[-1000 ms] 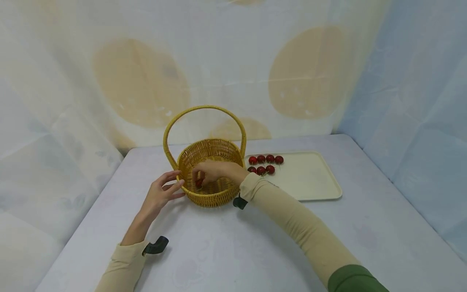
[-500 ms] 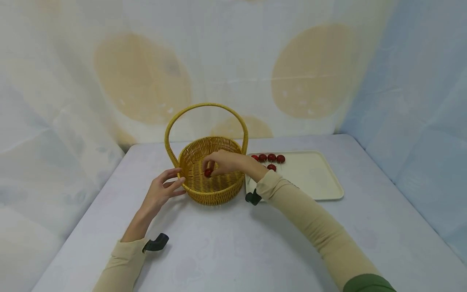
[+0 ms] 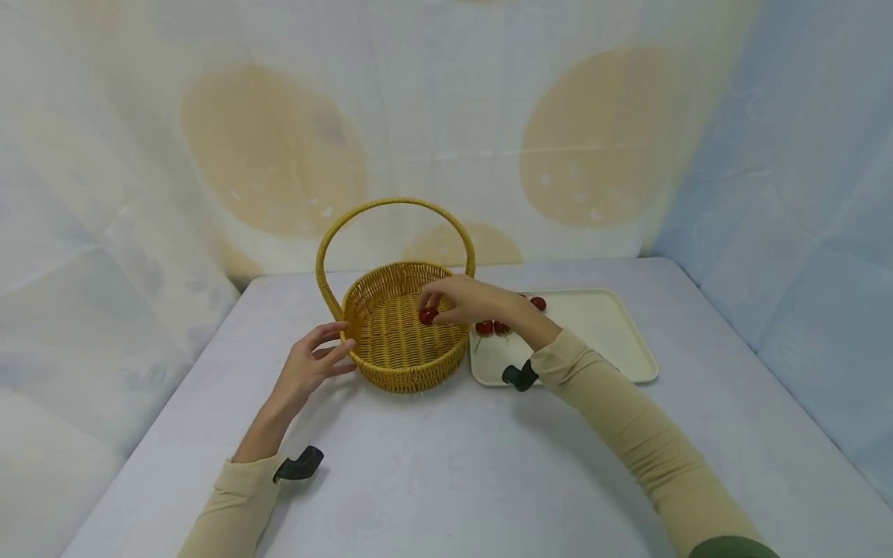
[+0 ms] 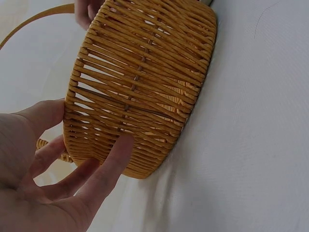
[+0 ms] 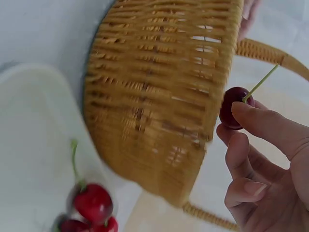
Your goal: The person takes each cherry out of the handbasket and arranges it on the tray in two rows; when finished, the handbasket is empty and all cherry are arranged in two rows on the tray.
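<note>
A round yellow wicker basket (image 3: 412, 380) with a tall hoop handle stands on the table. My left hand (image 3: 310, 368) holds its left rim near the handle's base; in the left wrist view its fingers (image 4: 108, 171) lie against the woven outer wall. Over the basket's right side, my right hand (image 3: 463, 301) pinches a dark red cherry (image 3: 428, 316) between thumb and fingertips. That cherry's green stem points up past the thumb in the right wrist view, close to the basket's rim. The basket's woven floor shows, with no cherries on the part in sight.
Right of the basket lies a cream tray (image 3: 593, 341) with several red cherries (image 3: 484, 328) on its left part, some hidden behind my right wrist. Patterned curtains hang behind and at both sides of the pale table (image 3: 418, 480).
My right hand has risen and moved right from low inside the basket to its right rim, carrying the cherry. My left hand keeps its place at the rim.
</note>
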Tool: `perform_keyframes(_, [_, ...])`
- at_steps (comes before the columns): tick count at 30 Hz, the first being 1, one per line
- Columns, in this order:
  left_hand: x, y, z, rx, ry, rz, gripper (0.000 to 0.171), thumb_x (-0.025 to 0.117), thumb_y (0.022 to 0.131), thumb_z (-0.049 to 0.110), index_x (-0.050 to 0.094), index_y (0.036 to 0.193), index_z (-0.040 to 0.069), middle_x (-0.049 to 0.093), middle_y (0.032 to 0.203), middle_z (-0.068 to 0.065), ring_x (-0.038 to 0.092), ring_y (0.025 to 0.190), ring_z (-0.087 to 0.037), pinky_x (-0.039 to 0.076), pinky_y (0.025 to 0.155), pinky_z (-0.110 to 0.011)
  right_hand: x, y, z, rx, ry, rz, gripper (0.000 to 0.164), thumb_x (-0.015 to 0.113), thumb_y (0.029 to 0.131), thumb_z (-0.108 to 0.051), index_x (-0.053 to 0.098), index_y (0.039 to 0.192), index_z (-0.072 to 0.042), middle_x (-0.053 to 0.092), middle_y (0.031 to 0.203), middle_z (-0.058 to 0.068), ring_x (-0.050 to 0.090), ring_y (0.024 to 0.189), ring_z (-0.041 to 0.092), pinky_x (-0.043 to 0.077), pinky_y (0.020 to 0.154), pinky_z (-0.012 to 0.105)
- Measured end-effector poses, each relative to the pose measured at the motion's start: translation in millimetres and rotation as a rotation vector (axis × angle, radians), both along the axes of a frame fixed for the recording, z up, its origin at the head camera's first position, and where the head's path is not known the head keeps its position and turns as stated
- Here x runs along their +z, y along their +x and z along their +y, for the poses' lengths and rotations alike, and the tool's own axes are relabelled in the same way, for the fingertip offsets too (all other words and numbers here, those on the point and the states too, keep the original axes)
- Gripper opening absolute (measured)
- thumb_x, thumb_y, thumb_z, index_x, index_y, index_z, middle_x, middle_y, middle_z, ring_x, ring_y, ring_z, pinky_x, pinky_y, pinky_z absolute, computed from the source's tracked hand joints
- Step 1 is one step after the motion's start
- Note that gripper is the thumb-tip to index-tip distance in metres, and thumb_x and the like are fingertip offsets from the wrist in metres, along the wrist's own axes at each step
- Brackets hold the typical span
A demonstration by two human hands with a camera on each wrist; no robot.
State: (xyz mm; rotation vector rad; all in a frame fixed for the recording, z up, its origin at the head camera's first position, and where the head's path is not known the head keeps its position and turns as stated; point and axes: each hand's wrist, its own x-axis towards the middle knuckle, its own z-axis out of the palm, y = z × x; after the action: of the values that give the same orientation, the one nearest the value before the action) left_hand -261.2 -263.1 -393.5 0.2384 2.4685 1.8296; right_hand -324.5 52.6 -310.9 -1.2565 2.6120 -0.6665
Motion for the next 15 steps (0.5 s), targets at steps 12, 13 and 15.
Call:
perform_keyframes(12, [-0.3, 0.4, -0.5, 0.012, -0.007, -0.006, 0.067, 0.069, 0.091, 0.038, 0.041, 0.146, 0.008, 0.039, 0.147, -0.016, 0.053, 0.129, -0.037, 0.059, 0.089, -0.048, 5.4, 9.8, 59.6, -0.101, -0.081, -0.054, 0.028, 0.066, 0.093, -0.011, 0.064, 0.121, -0.012, 0.067, 0.114, 0.009, 0.067, 0.077, 0.019, 0.058, 0.075, 0.029])
perform_keyframes(13, [-0.1, 0.5, -0.4, 0.012, -0.008, -0.006, 0.067, 0.068, 0.092, 0.037, 0.041, 0.146, 0.008, 0.039, 0.147, -0.016, 0.053, 0.129, -0.037, 0.059, 0.089, -0.048, 5.1, 10.5, 64.8, -0.113, -0.084, -0.057, 0.027, 0.066, 0.093, -0.011, 0.064, 0.120, -0.012, 0.067, 0.114, 0.009, 0.066, 0.076, 0.018, 0.057, 0.074, 0.028])
perform_keyframes(15, [0.5, 0.9, 0.0, 0.013, -0.009, -0.004, 0.068, 0.068, 0.092, 0.037, 0.041, 0.146, 0.008, 0.039, 0.148, -0.017, 0.052, 0.129, -0.038, 0.059, 0.089, -0.048, 3.4, 11.3, 75.7, -0.140, -0.087, -0.060, 0.027, 0.066, 0.093, -0.011, 0.064, 0.120, -0.011, 0.067, 0.114, 0.010, 0.064, 0.072, 0.021, 0.056, 0.070, 0.028])
